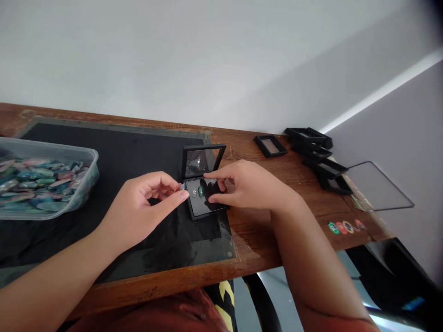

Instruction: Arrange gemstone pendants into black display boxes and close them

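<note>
A black frame-style display case (203, 213) stands opened on the edge of the dark mat, its lid (204, 148) tilted up. Clear film spans both halves. On the lower film lies a green oval shell-like piece (200, 192), with a small silvery bit (194, 192) beside it. My left hand (148, 203) pinches a small pale bluish piece (182, 186) between thumb and forefinger at the case's left edge. My right hand (242, 184) reaches over the right side, forefinger near the hinge and thumb on the lower film, these two apart and the other fingers curled.
A clear plastic tub (81, 203) full of colourful shell-like pieces stands at the left on the mat (138, 143). A black case (270, 145) and a stack of several more (316, 157) lie at the back right. Round coloured stickers (348, 227) lie near the table's right edge.
</note>
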`<action>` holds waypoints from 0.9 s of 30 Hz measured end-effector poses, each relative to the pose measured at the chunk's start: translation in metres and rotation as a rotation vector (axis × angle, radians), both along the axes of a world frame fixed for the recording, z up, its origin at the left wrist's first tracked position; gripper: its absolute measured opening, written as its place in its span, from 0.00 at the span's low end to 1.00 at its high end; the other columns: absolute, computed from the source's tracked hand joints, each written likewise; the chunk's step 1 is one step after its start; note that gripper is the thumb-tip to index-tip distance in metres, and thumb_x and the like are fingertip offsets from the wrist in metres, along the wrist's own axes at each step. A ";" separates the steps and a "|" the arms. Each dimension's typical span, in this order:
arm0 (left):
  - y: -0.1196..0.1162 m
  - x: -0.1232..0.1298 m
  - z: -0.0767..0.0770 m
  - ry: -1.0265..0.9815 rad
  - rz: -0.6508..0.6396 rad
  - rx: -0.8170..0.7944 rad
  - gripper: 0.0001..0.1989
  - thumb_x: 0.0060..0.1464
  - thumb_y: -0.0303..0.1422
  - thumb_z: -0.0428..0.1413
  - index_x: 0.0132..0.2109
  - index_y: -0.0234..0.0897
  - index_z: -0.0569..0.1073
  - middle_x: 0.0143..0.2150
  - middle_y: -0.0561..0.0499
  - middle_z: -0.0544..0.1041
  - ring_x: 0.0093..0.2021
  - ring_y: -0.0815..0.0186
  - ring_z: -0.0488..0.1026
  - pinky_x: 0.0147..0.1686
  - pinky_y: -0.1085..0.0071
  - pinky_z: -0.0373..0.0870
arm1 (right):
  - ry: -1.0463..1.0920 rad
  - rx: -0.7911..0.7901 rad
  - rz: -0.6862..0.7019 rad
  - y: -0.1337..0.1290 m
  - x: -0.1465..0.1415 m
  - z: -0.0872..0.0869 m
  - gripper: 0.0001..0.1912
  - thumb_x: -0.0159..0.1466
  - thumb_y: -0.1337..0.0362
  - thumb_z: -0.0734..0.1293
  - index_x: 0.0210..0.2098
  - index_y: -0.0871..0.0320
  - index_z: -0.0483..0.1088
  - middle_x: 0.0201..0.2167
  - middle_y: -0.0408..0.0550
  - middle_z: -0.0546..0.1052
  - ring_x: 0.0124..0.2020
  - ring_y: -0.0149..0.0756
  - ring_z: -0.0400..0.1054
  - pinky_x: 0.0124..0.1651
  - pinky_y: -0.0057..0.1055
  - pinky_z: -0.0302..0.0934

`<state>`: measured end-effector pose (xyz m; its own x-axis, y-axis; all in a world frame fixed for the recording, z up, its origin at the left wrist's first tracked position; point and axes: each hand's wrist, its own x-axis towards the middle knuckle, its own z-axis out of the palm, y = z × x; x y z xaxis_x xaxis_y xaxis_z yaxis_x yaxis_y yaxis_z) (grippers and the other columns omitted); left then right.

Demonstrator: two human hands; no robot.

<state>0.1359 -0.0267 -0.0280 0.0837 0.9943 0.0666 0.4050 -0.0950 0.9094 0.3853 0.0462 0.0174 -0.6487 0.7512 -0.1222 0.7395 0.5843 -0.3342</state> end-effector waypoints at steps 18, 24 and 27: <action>-0.005 0.007 0.005 0.162 -0.082 0.080 0.12 0.61 0.44 0.61 0.35 0.43 0.81 0.37 0.52 0.86 0.37 0.62 0.82 0.23 0.75 0.69 | 0.250 0.030 -0.007 -0.001 -0.020 -0.018 0.17 0.57 0.58 0.81 0.46 0.54 0.84 0.34 0.44 0.81 0.34 0.33 0.71 0.37 0.30 0.56; -0.007 0.005 0.008 0.180 -0.066 0.115 0.11 0.61 0.43 0.61 0.35 0.44 0.81 0.36 0.53 0.86 0.38 0.63 0.82 0.24 0.75 0.68 | 0.224 0.070 -0.061 -0.002 -0.018 -0.016 0.22 0.58 0.59 0.80 0.51 0.54 0.81 0.32 0.43 0.79 0.34 0.33 0.70 0.36 0.29 0.54; -0.006 0.004 0.008 0.196 -0.056 0.107 0.11 0.61 0.44 0.61 0.35 0.44 0.81 0.36 0.53 0.86 0.38 0.63 0.81 0.25 0.74 0.67 | 0.179 0.053 -0.106 -0.001 -0.014 -0.011 0.22 0.56 0.55 0.81 0.48 0.55 0.81 0.30 0.42 0.78 0.32 0.32 0.69 0.35 0.29 0.52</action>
<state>0.1397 -0.0330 -0.0204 0.1600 0.9759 0.1481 0.5640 -0.2135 0.7977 0.3718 0.0454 0.0063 -0.5736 0.8186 0.0298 0.7293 0.5269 -0.4365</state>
